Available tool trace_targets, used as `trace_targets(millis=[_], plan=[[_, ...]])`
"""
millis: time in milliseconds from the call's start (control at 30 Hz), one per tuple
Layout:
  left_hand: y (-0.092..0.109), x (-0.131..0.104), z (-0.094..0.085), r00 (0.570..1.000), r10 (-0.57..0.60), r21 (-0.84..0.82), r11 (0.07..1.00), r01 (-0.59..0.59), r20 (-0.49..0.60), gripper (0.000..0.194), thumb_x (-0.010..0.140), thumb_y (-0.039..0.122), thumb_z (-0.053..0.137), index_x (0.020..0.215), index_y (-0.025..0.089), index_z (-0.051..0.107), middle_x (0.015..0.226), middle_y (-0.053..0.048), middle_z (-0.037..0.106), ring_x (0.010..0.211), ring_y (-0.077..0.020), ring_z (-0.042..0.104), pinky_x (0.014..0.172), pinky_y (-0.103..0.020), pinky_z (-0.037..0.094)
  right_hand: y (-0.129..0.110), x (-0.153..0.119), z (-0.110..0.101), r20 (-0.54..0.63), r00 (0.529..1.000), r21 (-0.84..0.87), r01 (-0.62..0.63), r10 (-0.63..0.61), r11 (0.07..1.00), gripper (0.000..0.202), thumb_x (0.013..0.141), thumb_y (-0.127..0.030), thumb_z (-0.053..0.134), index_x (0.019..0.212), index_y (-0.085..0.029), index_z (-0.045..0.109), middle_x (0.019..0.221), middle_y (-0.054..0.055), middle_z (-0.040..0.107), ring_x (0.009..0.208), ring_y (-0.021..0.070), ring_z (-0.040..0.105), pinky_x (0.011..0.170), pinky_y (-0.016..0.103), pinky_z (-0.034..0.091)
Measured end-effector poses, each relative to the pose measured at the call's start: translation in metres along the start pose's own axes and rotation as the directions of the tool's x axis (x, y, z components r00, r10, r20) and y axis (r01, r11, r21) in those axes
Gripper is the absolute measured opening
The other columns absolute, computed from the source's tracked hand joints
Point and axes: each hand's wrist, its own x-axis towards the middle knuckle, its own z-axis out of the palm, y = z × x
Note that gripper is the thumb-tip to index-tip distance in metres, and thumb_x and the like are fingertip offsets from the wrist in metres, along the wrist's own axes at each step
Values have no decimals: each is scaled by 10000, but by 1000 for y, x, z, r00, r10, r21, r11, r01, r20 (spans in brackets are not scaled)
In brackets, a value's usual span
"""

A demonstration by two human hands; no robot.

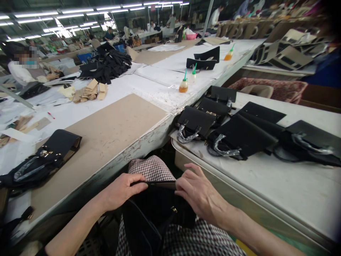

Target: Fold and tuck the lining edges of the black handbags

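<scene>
On my lap, over a checked cloth (151,169), lies a black handbag (157,209) with its opening toward me and a small gold-coloured fitting showing inside. My left hand (124,190) pinches the bag's upper edge at the left, thumb and fingers on either side of it. At the right end of the same edge, my right hand (191,188) grips with thumb and fingers, its index finger raised. The lower part of the bag drops between my knees and is dark, so its shape there is hard to make out.
To the left, a black bag (57,145) lies on a brown board (114,121). Several black bags with wrapped handles (198,122) crowd the right table (293,188). Glue bottles (183,85) stand near the long table's edge. A co-worker (29,67) sits at the far left.
</scene>
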Motion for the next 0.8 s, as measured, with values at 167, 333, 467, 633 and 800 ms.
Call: trace_targets(millis=[167, 333, 467, 633, 800], plan=[[-1, -6, 0, 1000, -8, -11, 1000, 8, -9, 306, 966, 447, 549, 963, 189, 714, 877, 26, 646, 804, -154, 537, 729, -229, 393, 9, 0, 10, -24, 912, 357, -376, 410, 855, 103, 881, -195, 685, 868, -224, 587, 832, -11, 579, 793, 177, 554, 724, 309, 458], [-2, -6, 1, 1000, -10, -1, 1000, 10, -29, 319, 966, 446, 544, 939, 175, 710, 846, 21, 627, 777, -149, 520, 696, -230, 376, 20, 3, 20, -67, 881, 414, -403, 469, 816, 189, 832, -258, 720, 996, -235, 627, 894, -2, 566, 787, 175, 548, 733, 310, 477], [-6, -5, 1, 999, -27, -19, 999, 27, -24, 353, 964, 470, 532, 953, 160, 702, 868, 6, 633, 786, -159, 526, 705, -236, 385, 28, 3, 18, 61, 926, 509, -349, 372, 787, 179, 923, -359, 615, 1040, -253, 700, 1146, 38, 617, 1044, 219, 581, 932, 348, 471], [-7, -3, 0, 999, -26, 4, 1000, 27, -36, 341, 954, 482, 550, 980, 171, 688, 884, 7, 656, 814, -171, 555, 730, -237, 397, 29, -2, 18, 286, 875, 574, -483, 391, 661, 342, 1003, -491, 483, 1014, -232, 705, 865, -11, 694, 785, 185, 639, 692, 276, 497], [11, 6, 0, 999, 45, 321, 946, -37, -17, 270, 905, 489, 659, 1042, 260, 703, 906, 38, 703, 829, -182, 606, 724, -238, 369, 24, -4, 23, 187, 913, 593, -399, 362, 699, 342, 1017, -463, 473, 990, -222, 714, 877, -11, 699, 784, 170, 640, 697, 257, 477]])
